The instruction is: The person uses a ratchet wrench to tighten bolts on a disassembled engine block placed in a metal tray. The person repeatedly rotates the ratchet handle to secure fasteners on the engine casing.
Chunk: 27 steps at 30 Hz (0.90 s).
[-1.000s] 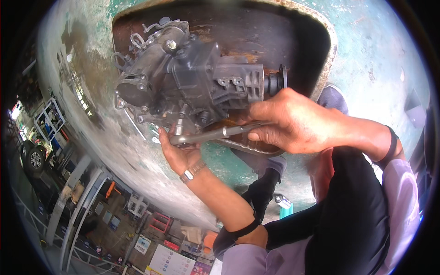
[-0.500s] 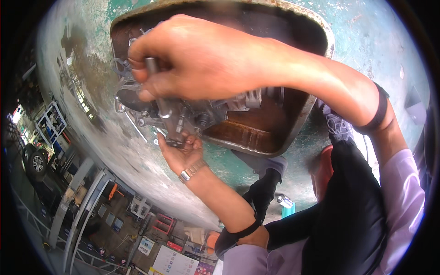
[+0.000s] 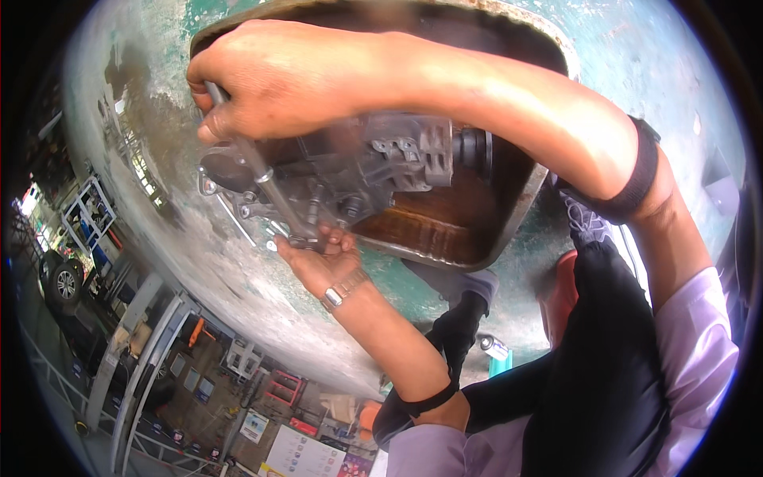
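A long metal ratchet wrench (image 3: 274, 191) slants across a grey metal gearbox-like part (image 3: 397, 155). My right hand (image 3: 270, 83) is closed around the upper end of its handle. At the lower end, my left hand (image 3: 322, 258) curls its fingers around the wrench head, palm up, beside the part's near edge. What the head sits on is hidden by the fingers. The part rests in a rusty metal tray (image 3: 477, 266), and my right forearm covers much of its far side.
The tray lies on a worn green and grey floor (image 3: 652, 87). Close to my legs are a red object (image 3: 560, 294) and a spray can (image 3: 494, 347). Lower left, a cluttered floor holds a red crate (image 3: 284, 387), a metal frame and a vehicle wheel (image 3: 66, 282).
My right hand has swung up and to the left with the wrench handle, uncovering more of the grey part. My left hand has stayed at the wrench head, its wrist shifting slightly right.
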Tool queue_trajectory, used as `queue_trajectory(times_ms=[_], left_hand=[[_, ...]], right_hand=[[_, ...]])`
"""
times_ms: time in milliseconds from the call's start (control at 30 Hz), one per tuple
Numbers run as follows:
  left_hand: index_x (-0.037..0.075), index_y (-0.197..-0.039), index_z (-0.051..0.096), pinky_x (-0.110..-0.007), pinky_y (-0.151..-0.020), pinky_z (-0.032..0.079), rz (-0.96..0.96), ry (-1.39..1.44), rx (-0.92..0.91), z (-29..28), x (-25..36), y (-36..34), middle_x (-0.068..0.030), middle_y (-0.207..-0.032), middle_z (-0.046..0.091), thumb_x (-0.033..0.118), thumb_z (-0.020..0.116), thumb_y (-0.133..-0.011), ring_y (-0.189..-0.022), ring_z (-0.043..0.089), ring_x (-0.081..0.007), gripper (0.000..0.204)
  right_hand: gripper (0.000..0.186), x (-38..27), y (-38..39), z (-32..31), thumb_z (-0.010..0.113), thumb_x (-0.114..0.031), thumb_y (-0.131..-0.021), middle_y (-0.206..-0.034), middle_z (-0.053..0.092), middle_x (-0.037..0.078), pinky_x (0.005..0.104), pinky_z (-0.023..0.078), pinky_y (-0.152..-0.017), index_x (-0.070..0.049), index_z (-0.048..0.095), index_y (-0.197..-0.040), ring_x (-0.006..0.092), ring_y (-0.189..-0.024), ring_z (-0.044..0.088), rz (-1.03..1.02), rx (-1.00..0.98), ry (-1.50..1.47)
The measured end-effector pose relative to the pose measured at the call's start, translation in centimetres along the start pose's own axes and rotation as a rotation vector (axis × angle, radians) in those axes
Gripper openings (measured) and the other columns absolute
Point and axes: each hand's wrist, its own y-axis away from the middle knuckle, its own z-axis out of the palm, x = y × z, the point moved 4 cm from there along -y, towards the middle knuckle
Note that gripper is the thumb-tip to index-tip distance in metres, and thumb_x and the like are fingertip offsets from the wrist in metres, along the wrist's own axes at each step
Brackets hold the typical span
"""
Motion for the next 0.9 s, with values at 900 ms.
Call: queue_trajectory(times_ms=[900], left_hand=[[-0.002,-0.108,0.060,-0.031,-0.048,0.049,0.398,-0.551,-0.126,0.8,1.6,-0.7,-0.0137,-0.092,0.066,0.065,0.053,-0.091,-0.062,0.062,-0.0193,0.070]], right_hand=[[0.028,3.9,24.0,11.1,0.063,-0.016,-0.084,-0.081,0.066,0.026,0.0492,0.053,-0.072,0.006,0.058,-0.101,0.0427,-0.082,0.067,0.441,-0.959,0.013]])
